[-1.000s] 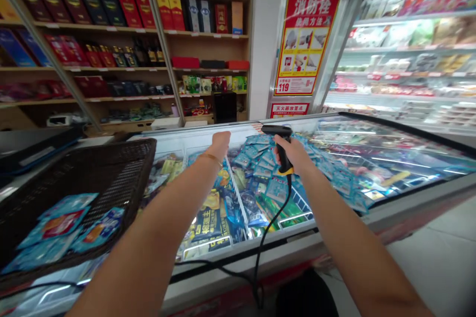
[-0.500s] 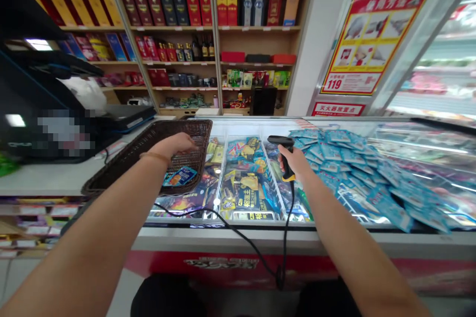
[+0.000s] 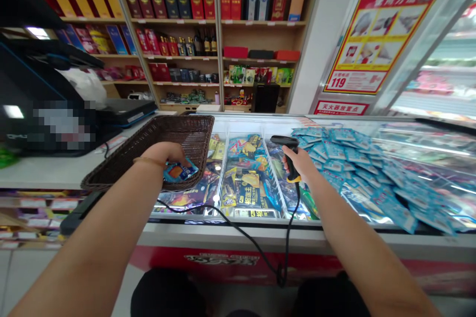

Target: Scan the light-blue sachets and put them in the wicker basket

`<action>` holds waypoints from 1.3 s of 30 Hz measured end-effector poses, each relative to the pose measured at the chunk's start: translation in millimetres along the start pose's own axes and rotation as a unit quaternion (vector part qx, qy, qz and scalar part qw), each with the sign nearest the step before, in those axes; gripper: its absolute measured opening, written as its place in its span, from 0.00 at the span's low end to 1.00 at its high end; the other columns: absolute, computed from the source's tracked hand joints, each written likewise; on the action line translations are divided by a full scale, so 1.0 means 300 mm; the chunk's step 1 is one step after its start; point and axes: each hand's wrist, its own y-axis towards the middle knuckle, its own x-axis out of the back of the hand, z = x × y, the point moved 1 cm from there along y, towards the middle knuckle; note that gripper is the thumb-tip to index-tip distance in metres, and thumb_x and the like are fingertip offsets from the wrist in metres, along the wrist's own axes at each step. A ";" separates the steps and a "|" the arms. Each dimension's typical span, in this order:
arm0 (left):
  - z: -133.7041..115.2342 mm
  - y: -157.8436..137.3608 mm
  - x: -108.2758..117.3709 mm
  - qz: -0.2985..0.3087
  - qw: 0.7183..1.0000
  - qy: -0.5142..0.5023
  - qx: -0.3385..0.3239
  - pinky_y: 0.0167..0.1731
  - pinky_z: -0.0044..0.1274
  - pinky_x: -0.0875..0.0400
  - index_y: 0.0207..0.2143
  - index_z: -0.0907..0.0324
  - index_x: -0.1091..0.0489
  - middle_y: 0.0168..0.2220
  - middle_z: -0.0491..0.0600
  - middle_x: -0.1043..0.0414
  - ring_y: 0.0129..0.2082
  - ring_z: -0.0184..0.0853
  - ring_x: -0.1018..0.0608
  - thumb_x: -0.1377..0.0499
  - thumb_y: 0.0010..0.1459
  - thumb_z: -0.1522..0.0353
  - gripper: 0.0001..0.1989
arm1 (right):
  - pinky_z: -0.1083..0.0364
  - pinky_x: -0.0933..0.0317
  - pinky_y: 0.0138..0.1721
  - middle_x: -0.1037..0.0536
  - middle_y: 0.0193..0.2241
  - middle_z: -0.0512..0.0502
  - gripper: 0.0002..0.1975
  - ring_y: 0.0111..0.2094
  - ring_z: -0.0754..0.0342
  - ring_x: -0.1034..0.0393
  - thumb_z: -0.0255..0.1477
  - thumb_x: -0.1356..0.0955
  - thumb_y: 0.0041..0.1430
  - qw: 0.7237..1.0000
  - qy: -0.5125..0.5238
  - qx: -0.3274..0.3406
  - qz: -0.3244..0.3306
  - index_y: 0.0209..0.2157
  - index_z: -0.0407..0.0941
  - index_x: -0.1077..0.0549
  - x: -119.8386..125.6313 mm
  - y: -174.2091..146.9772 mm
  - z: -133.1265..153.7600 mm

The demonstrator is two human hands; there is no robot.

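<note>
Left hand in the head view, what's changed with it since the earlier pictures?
The left hand has moved left, from over the freezer down into the basket, where its fingers now reach a blue packet; whether it grips is unclear. The camera has swung left too. The right hand still holds the scanner, and the packet pile stays on the freezer.

Both arms (image 3: 98,228) outstretched, left grip (image 3: 170,153) downward, right grip (image 3: 298,162) curled.
</note>
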 end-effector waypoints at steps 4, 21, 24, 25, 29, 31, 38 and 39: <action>-0.057 -0.010 0.017 0.015 0.990 0.140 0.022 0.15 0.20 0.47 0.16 0.58 0.34 0.12 0.43 0.40 0.12 0.30 0.36 0.28 0.40 0.68 0.16 | 0.59 0.42 0.13 0.30 0.16 0.54 0.16 0.13 0.59 0.38 0.39 0.29 0.58 1.000 0.004 0.002 0.005 0.27 0.46 0.36 0.005 0.007 -0.008; -0.345 -0.222 -0.584 0.144 0.859 -0.475 0.125 0.18 0.24 0.42 0.31 0.55 0.39 0.19 0.44 0.41 0.15 0.28 0.39 0.51 0.55 0.38 0.29 | 0.59 0.42 0.13 0.30 0.16 0.55 0.18 0.13 0.59 0.38 0.42 0.27 0.56 0.999 0.035 0.009 -0.016 0.29 0.47 0.37 0.028 -0.013 0.021; -0.294 -0.223 -0.689 0.176 0.858 -0.459 0.148 0.18 0.24 0.42 0.26 0.56 0.41 0.17 0.42 0.43 0.15 0.26 0.42 0.39 0.54 0.52 0.19 | 0.59 0.42 0.13 0.29 0.17 0.54 0.19 0.13 0.59 0.38 0.43 0.27 0.56 0.999 0.039 0.013 -0.015 0.28 0.47 0.37 0.033 -0.009 0.021; -0.274 -0.218 -0.714 0.172 0.863 -0.450 0.150 0.18 0.23 0.42 0.26 0.56 0.41 0.18 0.42 0.42 0.15 0.25 0.41 0.37 0.53 0.60 0.15 | 0.59 0.42 0.13 0.29 0.17 0.54 0.18 0.13 0.59 0.37 0.43 0.27 0.56 0.999 0.038 0.013 -0.015 0.28 0.47 0.36 0.034 -0.007 0.021; -0.187 -0.189 -0.765 0.148 0.878 -0.430 0.150 0.21 0.20 0.38 0.26 0.58 0.41 0.21 0.43 0.35 0.18 0.25 0.33 0.40 0.46 0.75 0.10 | 0.59 0.42 0.13 0.29 0.17 0.55 0.17 0.13 0.59 0.38 0.41 0.27 0.57 0.999 0.033 0.016 -0.009 0.30 0.47 0.36 0.026 -0.006 0.022; -0.149 -0.173 -0.767 0.134 0.884 -0.424 0.144 0.24 0.20 0.34 0.27 0.58 0.40 0.21 0.42 0.34 0.20 0.26 0.30 0.41 0.45 0.77 0.11 | 0.59 0.41 0.13 0.29 0.17 0.55 0.17 0.13 0.59 0.37 0.41 0.28 0.57 0.999 0.024 0.024 0.006 0.30 0.47 0.36 0.018 -0.011 0.021; -0.085 -0.135 -0.754 0.083 0.900 -0.421 0.082 0.38 0.30 0.24 0.33 0.57 0.34 0.27 0.43 0.27 0.30 0.33 0.21 0.37 0.44 0.77 0.13 | 0.60 0.43 0.13 0.29 0.17 0.55 0.16 0.13 0.59 0.37 0.41 0.28 0.57 0.996 -0.028 0.059 0.053 0.30 0.47 0.35 -0.003 -0.042 0.013; -0.081 -0.136 -0.755 0.077 0.902 -0.419 0.070 0.39 0.31 0.24 0.33 0.57 0.33 0.27 0.43 0.26 0.32 0.34 0.20 0.36 0.44 0.76 0.13 | 0.60 0.43 0.13 0.29 0.17 0.55 0.16 0.13 0.59 0.37 0.41 0.27 0.56 0.996 -0.037 0.063 0.057 0.30 0.46 0.35 -0.005 -0.045 0.012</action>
